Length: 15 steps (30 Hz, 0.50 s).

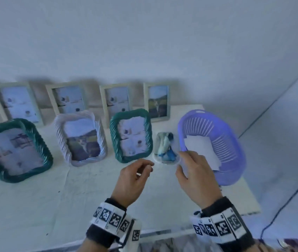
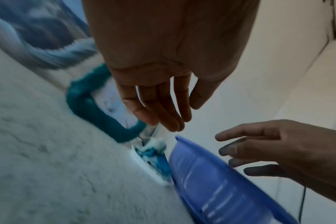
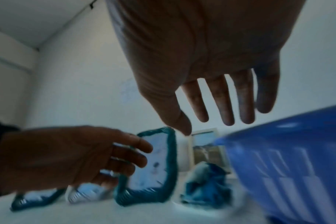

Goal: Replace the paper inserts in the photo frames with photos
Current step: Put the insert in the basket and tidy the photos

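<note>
Both hands (image 1: 131,180) (image 1: 195,171) released, fingers loose, over bare table edge (image 1: 90,197); clear frame (image 1: 166,148) seemingly just ahead.

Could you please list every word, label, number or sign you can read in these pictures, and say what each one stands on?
No words or numbers can be read.
Wristbands: black-and-white square code markers, no lettering.
Frame inserts: printed pictures, too blurred to show any text.
Purple basket: no label visible.

Black wristbands (image 1: 106,231) carry white strips of square black-and-white markers.

basket (image 1: 235,153): slotted plastic, glossy | frame (image 1: 149,128): ribbed green, shiny | table (image 1: 35,206): matt
</note>
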Tool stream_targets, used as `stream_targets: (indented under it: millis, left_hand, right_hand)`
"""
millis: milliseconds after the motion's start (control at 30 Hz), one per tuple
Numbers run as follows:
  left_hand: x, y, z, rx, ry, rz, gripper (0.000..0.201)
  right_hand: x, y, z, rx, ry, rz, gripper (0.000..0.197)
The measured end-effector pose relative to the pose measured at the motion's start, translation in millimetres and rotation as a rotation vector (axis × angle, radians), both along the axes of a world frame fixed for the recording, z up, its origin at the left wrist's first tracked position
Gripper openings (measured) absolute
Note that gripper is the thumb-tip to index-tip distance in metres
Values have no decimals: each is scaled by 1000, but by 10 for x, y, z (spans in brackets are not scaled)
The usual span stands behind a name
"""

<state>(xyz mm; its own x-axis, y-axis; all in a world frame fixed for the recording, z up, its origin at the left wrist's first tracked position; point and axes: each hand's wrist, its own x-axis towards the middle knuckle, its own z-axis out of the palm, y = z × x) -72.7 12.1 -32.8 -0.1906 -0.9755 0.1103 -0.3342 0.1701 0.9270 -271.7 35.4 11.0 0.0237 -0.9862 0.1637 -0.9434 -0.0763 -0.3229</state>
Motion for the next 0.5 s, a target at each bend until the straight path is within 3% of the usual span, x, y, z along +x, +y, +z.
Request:
stream_targets:
  millis: [100,200,267,500]
  left_hand:
    - [-492,-112,-83,-52,-125,-72,12]
    - [-834,-271,-163,-141,-230,-129,15]
    - [-1000,-396,-200,-193,-309,-159,19]
    - [-1470,-804,-201,-188,-688,-266,39]
  right_hand:
    - [-442,65,-170,58,178,-93,48]
    - [-745,92,-204,66,215,-57,24]
    - [-905,91,-142,3,167,-18,19]
    - [-1544,-113,142,-107,-25,-12,43]
